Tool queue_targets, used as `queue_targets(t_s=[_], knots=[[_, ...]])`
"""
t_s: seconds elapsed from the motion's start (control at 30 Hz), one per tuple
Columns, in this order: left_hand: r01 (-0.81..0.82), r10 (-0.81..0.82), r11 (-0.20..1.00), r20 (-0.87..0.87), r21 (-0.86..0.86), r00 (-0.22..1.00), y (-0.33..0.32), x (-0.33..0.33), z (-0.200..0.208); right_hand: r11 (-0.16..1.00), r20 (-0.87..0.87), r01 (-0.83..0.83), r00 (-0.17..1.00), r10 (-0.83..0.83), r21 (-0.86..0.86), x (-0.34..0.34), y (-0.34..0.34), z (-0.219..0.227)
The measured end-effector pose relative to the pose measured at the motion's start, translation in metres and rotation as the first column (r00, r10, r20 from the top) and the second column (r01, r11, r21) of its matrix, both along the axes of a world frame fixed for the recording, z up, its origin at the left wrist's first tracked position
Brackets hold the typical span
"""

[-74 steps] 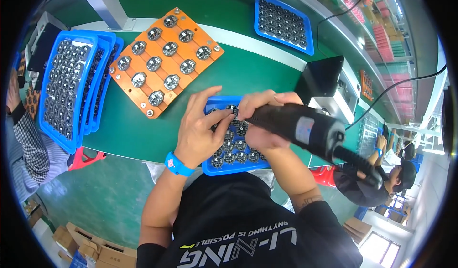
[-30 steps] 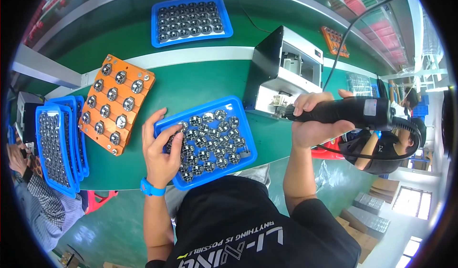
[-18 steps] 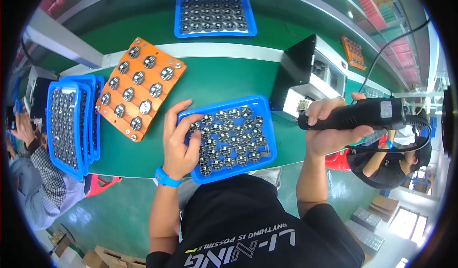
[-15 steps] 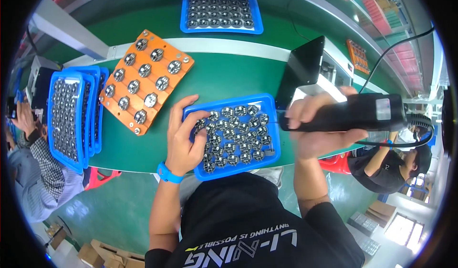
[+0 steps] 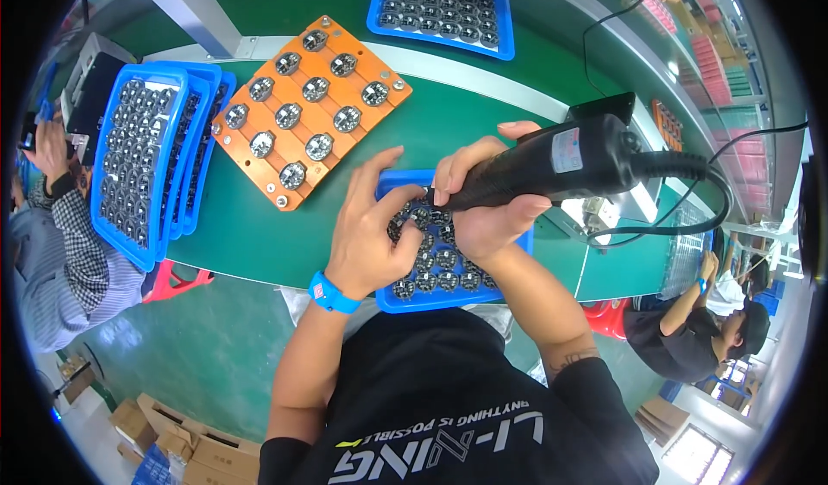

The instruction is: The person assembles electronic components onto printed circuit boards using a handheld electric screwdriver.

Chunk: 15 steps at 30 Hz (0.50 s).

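My right hand grips a black corded power screwdriver, its narrow end pointing left near my left index fingertip. The tool tip is close to the round electronic modules in a blue tray before me; whether it touches one cannot be made out. My left hand, with a blue wristband, reaches over the tray's left side. Its thumb and index finger are apart, around modules lying in the tray, and the other fingers stretch out. My hands and the tool hide part of the tray.
An orange fixture plate bearing round modules lies behind my left hand. Stacked blue trays stand left, another blue tray at the back. A black-and-white device is right. The tool's cable loops there. Co-workers sit both sides.
My right hand has brought the screwdriver left, from the tray's right side to over the tray, near my left fingers. The view has shifted, so the surroundings appear displaced.
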State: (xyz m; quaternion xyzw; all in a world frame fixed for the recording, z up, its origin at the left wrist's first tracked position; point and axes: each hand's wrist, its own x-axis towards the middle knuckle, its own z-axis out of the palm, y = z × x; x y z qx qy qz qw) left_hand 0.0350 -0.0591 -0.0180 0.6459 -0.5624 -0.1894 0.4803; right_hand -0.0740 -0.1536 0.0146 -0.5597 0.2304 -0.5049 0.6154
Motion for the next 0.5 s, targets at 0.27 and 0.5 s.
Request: queue_targets(t_s=[0.27, 0.5], knots=[[0.0, 0.0, 1.0, 0.024, -0.027, 1.0, -0.0005, 0.0014, -0.0006, 0.999, 0.01, -0.039, 0.999, 0.039, -0.009, 0.0019, 0.0018, -0.0032], [-0.009, 0.009, 0.999, 0.015, -0.033, 1.0, -0.0012, -0.0001, 0.0003, 0.999, 0.024, -0.052, 0.998, 0.052, -0.014, 0.0023, 0.0025, -0.0038]])
